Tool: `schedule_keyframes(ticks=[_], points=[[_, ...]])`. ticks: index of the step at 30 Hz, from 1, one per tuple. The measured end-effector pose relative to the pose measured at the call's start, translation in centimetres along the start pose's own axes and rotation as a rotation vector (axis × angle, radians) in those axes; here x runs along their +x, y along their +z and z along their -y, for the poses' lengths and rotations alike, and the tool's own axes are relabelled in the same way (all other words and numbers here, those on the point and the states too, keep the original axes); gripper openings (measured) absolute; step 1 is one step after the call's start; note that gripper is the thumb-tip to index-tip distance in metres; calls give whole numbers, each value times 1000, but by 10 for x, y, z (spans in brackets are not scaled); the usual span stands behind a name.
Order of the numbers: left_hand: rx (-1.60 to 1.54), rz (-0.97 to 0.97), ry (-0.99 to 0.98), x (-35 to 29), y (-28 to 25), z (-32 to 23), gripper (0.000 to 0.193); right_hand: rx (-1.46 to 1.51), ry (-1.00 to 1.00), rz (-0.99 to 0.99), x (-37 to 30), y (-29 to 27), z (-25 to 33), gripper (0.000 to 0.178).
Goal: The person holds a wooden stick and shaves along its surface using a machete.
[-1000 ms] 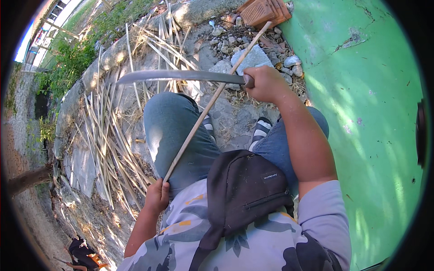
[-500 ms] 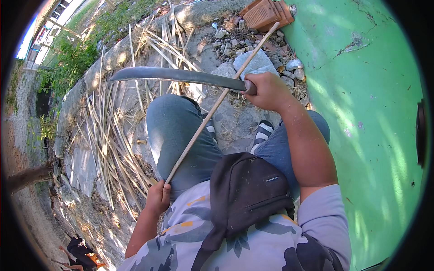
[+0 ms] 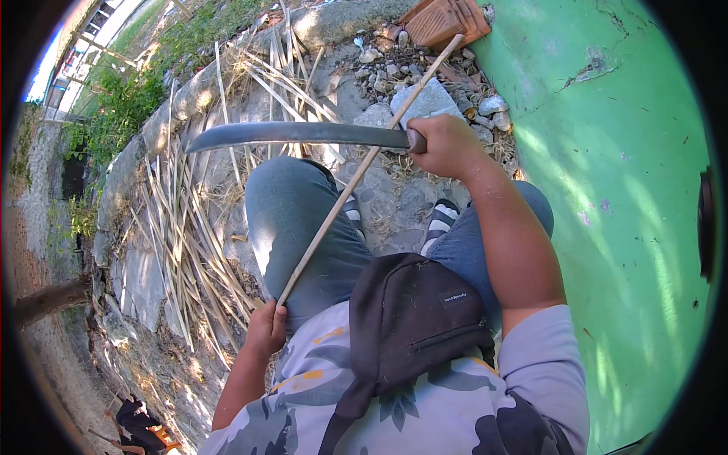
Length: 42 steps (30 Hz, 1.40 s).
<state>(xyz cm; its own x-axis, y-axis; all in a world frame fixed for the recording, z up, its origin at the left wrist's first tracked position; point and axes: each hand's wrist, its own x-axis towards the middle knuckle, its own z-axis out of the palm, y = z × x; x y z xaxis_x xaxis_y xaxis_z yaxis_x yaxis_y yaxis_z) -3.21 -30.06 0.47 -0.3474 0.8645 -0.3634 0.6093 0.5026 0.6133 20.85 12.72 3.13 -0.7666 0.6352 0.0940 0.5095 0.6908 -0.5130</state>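
My right hand (image 3: 446, 144) is closed around the handle of a machete (image 3: 292, 134), whose long curved blade points to the left above my knees. A thin, pale wooden stick (image 3: 334, 212) runs slantwise from my lap up toward the stones. Its lower end is gripped in my left hand (image 3: 265, 326), beside my left thigh. The blade crosses the stick near the machete's handle; whether they touch I cannot tell.
Many split strips (image 3: 182, 235) lie in a pile on the ground to the left. Beyond my feet are a pale stone block (image 3: 432, 106), rubble and orange hollow bricks (image 3: 447, 26). A green painted surface (image 3: 607, 227) spans the right. A black bag (image 3: 417, 326) hangs on my front.
The machete has dipped slightly at the handle end and tilted, its tip a little lower. My right hand has shifted slightly left; my left hand and the stick stay nearly still.
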Motion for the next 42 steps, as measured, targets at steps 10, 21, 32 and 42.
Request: schedule_keyframes(ticks=[10, 21, 32, 42], points=[[-10, -18, -11, -2, 5, 5, 42, 158, 78, -76, -1, -3, 4, 21], [17, -16, -36, 0, 1, -11, 40, -87, 113, 34, 6, 12, -13, 14], [-52, 15, -13, 2, 0, -5, 40, -12, 9, -67, 0, 3, -9, 20], [20, -38, 37, -3, 8, 10, 43, 112, 32, -84, 3, -4, 0, 17]])
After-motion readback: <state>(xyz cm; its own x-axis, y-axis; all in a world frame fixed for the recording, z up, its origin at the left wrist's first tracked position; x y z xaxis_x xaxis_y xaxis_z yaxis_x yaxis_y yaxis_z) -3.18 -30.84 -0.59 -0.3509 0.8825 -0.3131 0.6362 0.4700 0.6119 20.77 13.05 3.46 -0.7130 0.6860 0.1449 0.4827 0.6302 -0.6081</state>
